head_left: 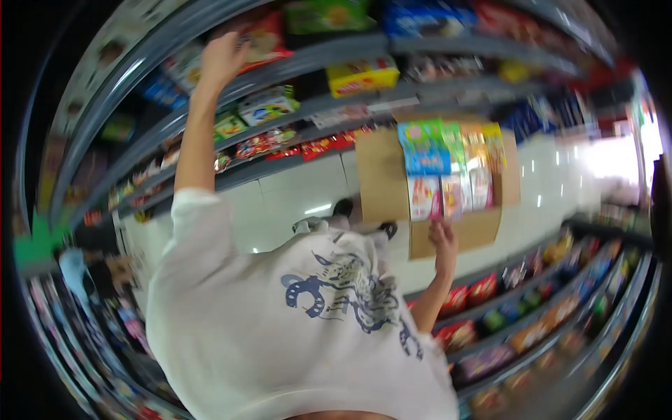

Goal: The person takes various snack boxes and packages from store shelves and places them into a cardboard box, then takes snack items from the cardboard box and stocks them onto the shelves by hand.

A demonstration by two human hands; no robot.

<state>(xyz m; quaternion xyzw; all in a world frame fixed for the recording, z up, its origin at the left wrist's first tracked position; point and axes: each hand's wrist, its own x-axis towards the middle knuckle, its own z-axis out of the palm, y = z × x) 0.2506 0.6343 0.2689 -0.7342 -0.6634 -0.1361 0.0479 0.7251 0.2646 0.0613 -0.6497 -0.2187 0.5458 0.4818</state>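
My left hand (222,57) is raised to an upper shelf at the upper left, its fingers curled beside a red snack packet (266,40). Blur hides whether it grips that packet. Lower on the right, my right hand (442,236) is closed near the front of an open cardboard box (383,178). What its fingers hold, if anything, I cannot make out. Inside the box stand several colourful packets, among them a blue and green one (425,148), a yellow one (493,147) and a pink and white one (424,197).
A shelf rack (308,59) with several rows of packaged snacks spans the front, including a yellow carton (362,75). Another stocked rack (518,322) stands at the lower right. The tiled floor (276,203) shows between them. A person (77,276) is at the far left.
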